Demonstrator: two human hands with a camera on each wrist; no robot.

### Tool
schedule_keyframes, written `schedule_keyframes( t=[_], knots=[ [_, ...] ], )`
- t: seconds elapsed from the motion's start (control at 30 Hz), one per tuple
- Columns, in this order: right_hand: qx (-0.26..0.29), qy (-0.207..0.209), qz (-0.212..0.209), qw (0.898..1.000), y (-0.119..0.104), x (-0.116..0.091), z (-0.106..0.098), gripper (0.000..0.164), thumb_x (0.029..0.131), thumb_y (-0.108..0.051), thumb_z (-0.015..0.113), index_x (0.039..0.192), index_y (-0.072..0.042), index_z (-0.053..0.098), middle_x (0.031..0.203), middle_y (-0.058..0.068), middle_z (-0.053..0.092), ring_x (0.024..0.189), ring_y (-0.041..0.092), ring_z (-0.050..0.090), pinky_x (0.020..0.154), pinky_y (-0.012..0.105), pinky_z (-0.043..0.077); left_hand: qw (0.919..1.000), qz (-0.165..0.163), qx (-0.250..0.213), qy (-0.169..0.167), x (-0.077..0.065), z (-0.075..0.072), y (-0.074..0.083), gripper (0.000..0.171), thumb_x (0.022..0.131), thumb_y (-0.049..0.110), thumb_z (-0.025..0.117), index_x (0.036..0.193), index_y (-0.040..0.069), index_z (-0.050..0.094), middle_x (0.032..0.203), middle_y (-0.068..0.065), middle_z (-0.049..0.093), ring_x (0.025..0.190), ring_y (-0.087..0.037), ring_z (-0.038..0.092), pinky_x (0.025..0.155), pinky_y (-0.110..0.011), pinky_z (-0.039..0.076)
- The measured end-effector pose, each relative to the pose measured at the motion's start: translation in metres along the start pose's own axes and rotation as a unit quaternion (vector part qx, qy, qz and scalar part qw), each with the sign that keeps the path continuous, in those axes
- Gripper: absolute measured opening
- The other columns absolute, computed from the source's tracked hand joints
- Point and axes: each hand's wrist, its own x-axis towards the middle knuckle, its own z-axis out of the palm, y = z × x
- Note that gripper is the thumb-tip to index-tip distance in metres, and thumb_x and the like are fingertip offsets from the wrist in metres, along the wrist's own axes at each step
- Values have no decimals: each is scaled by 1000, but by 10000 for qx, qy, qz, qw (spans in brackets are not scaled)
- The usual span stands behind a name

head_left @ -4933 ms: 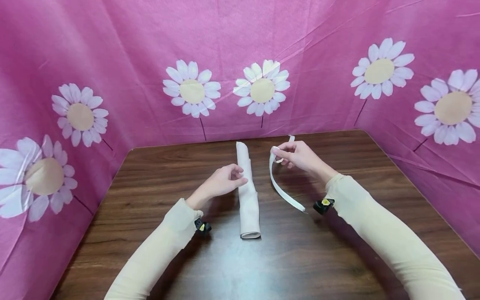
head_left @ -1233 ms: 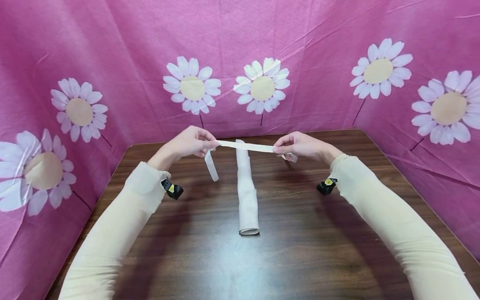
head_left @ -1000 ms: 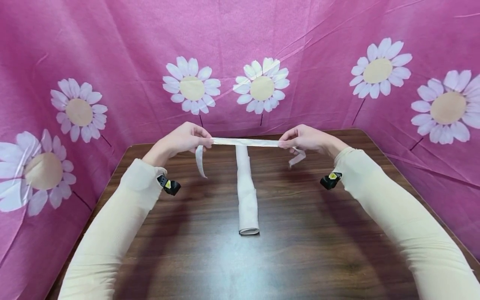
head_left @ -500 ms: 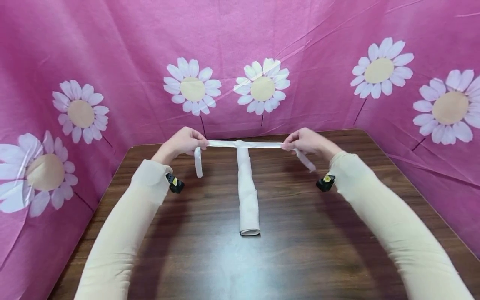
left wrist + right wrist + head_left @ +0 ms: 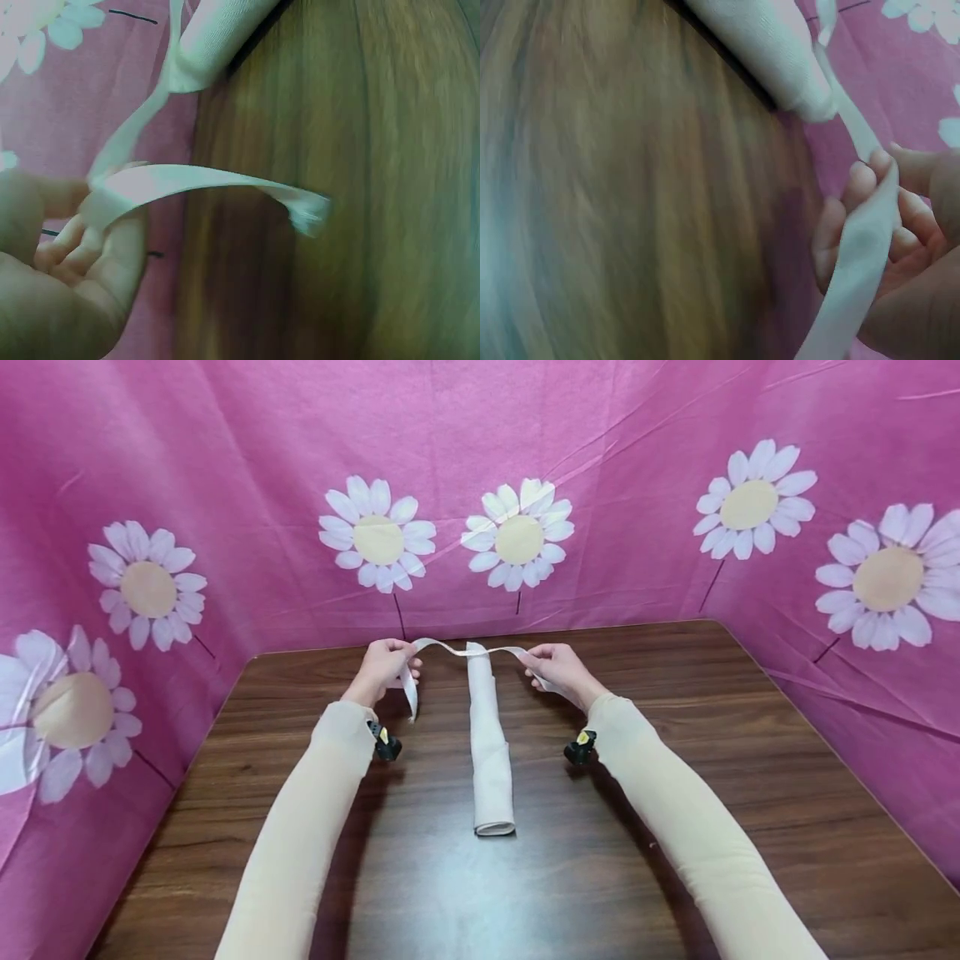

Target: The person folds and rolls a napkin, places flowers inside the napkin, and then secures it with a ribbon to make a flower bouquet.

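A white ribbon spans between both hands, sagging at the far end of a rolled cream cloth that lies lengthwise on the table. My left hand pinches the ribbon between thumb and fingers, and a loose end hangs below it; in the left wrist view this ribbon tail sticks out past the fingers with a frayed tip. On the other side of the roll, my right hand pinches the ribbon too. The right wrist view shows the ribbon tail running down across the palm.
The dark wooden table reaches to a pink curtain printed with white daisies, which encloses the back and both sides. Small black wrist cameras sit at the sleeve cuffs.
Earlier the right hand alone held the ribbon; then both stretched it taut over the roll's far end. Now the hands have come closer together and the ribbon has gone slack.
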Motion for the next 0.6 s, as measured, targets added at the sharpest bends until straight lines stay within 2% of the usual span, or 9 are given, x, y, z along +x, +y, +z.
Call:
schedule_keyframes(
  t=[0.1, 0.23, 0.37, 0.47, 0.6],
  knots=[
    [325, 233, -17, 9992, 3, 6, 10, 36, 100, -21, 67, 121, 7, 61, 79, 9, 63, 54, 12, 56, 54, 26, 52, 9964, 4, -739, 421, 7, 8, -8, 28, 105, 19, 57, 122, -3, 56, 108, -30, 68, 60, -15, 67, 63, -34, 60],
    [668, 536, 43, 9963, 7, 13, 21, 29, 100, -22, 67, 118, 0, 63, 80, 10, 64, 53, 12, 57, 52, 25, 52, 9921, -64, -1083, 631, 13, 16, -17, 30, 105, 21, 57, 124, -3, 56, 118, -33, 65, 64, -16, 68, 62, -32, 60],
    [808, 904, 52, 9926, 8, 17, 23, 31, 101, -25, 66, 121, -1, 63, 89, 15, 64, 55, 13, 58, 53, 26, 54, 9937, -178, -905, 637, 13, 18, -22, 30, 106, 22, 56, 125, -2, 56, 119, -31, 65, 65, -16, 67, 57, -28, 57],
    [790, 1165, 152, 9899, 9, 18, 20, 31, 101, -24, 66, 122, -1, 64, 91, 16, 64, 53, 13, 58, 53, 28, 56, 9953, -248, -745, 572, 14, 18, -24, 26, 105, 21, 56, 121, 0, 57, 112, -25, 69, 66, -15, 67, 56, -26, 56],
    [408, 1148, 344, 9920, 11, 16, 17, 28, 99, -19, 68, 119, 1, 68, 83, 12, 66, 51, 10, 57, 52, 26, 55, 9980, -458, -353, 257, 12, 17, -30, 22, 105, 18, 55, 116, -1, 57, 99, -17, 68, 65, -12, 64, 61, -26, 56]
  ],
)
